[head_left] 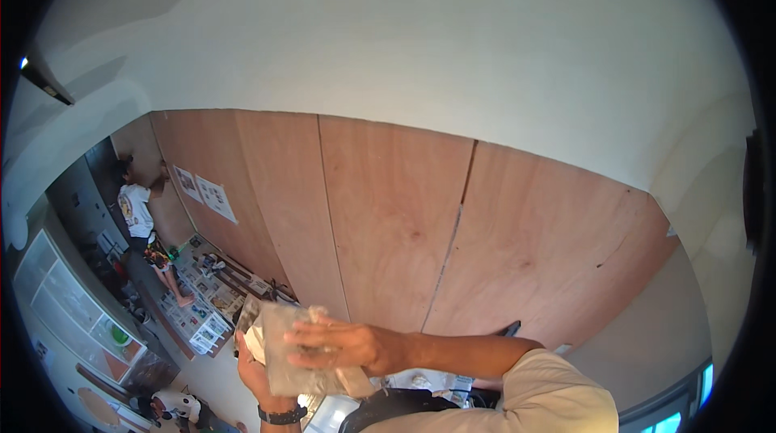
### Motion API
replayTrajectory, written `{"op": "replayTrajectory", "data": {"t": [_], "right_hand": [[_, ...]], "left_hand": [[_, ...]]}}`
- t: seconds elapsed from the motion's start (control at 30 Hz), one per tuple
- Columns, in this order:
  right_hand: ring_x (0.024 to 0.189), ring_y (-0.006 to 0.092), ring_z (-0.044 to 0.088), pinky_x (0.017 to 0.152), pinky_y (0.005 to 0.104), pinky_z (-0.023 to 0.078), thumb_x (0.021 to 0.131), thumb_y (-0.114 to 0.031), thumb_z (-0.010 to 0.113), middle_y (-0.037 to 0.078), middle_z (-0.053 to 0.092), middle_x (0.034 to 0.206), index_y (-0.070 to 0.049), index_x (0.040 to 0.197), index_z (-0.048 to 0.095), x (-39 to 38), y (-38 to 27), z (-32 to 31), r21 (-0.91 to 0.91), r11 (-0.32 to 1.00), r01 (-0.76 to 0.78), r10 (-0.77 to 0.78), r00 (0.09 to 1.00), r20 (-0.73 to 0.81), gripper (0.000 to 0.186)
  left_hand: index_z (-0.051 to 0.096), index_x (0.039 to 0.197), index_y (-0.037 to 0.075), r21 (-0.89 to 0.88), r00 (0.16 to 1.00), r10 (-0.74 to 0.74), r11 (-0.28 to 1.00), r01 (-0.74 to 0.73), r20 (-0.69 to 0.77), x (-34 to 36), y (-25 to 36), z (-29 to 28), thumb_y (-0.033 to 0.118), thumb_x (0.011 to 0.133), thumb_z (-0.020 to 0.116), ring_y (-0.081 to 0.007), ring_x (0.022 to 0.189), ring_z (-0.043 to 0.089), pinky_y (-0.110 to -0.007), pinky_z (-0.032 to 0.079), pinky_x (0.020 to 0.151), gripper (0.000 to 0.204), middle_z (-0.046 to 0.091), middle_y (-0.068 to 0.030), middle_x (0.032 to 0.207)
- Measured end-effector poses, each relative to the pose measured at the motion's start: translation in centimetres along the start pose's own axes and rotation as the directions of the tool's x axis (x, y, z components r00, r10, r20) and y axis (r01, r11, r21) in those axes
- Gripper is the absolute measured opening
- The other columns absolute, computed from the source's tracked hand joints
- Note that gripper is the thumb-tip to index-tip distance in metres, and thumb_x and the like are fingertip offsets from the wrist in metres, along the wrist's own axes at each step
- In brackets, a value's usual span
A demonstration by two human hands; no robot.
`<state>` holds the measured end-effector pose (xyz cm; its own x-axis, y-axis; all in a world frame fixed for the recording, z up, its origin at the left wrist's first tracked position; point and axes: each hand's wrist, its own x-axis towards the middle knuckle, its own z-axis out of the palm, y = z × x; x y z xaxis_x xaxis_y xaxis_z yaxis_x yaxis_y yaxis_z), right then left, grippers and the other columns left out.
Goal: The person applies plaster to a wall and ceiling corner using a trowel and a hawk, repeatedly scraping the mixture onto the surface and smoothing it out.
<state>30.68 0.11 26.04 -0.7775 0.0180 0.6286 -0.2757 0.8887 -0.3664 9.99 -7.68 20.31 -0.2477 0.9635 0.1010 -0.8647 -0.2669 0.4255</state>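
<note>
Low in the middle, my two hands are close together. My right hand (352,346) lies across the face of a thin, flat grey rectangular blade (280,364) and grips it; the hand is slightly blurred. Pale cream paste (257,340) shows at the blade's left edge, and more cream material sits near its top and lower right corners. Behind the blade, my left hand (254,375), with a black band at the wrist, is closed around something largely hidden. A brownish, smeared edge (247,312) shows above that hand.
Reddish-brown wood panels (404,231) with dark seams cover the wall ahead, below a pale ceiling (404,37). At left, a person (136,208) stands touching the wall, near newspaper sheets (202,296) on the floor. Another person (179,405) is at lower left, near a glass-fronted cabinet (69,296).
</note>
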Motion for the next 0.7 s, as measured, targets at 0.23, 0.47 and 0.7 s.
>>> {"op": "replayTrajectory", "data": {"t": [0.23,0.47,0.7], "right_hand": [[0.135,0.0353,0.052,0.112,0.0589,0.037,0.082,-0.009,0.067,0.016,0.052,0.148,-0.019,0.144,0.056,-8.3,2.5,-3.6,-0.617,0.719,-0.32,0.341,0.936,-0.088,0.064],[0.109,0.021,0.064,0.094,0.0346,0.055,0.096,-0.005,0.058,0.014,0.062,0.119,0.004,0.127,0.053,-13.6,-2.2,-7.6,0.525,0.773,-0.357,0.615,0.218,-0.758,0.032],[0.103,0.0211,0.066,0.088,0.0361,0.058,0.097,-0.005,0.059,0.013,0.063,0.119,0.003,0.131,0.05,-10.6,-4.7,-2.6,0.818,0.549,-0.169,0.836,0.105,-0.539,0.036]], "left_hand": [[0.053,0.137,0.004,0.028,0.993,-0.121,0.992,0.121,-0.007,0.6,-3.4,1.6,0.036,0.108,0.04,-0.0312,0.117,0.064,-0.046,0.05,0.103,0.045,0.063,-0.0134,0.132],[0.053,0.137,0.002,0.057,0.993,-0.117,0.992,0.117,0.002,4.2,-4.1,4.0,0.038,0.107,0.045,-0.0302,0.122,0.061,-0.046,0.046,0.109,0.047,0.063,-0.0134,0.134],[0.054,0.133,0.002,0.124,0.989,-0.126,0.986,0.116,0.079,3.7,-4.9,6.2,0.033,0.107,0.048,-0.0286,0.12,0.063,-0.046,0.052,0.103,0.041,0.063,-0.0122,0.132]]}}
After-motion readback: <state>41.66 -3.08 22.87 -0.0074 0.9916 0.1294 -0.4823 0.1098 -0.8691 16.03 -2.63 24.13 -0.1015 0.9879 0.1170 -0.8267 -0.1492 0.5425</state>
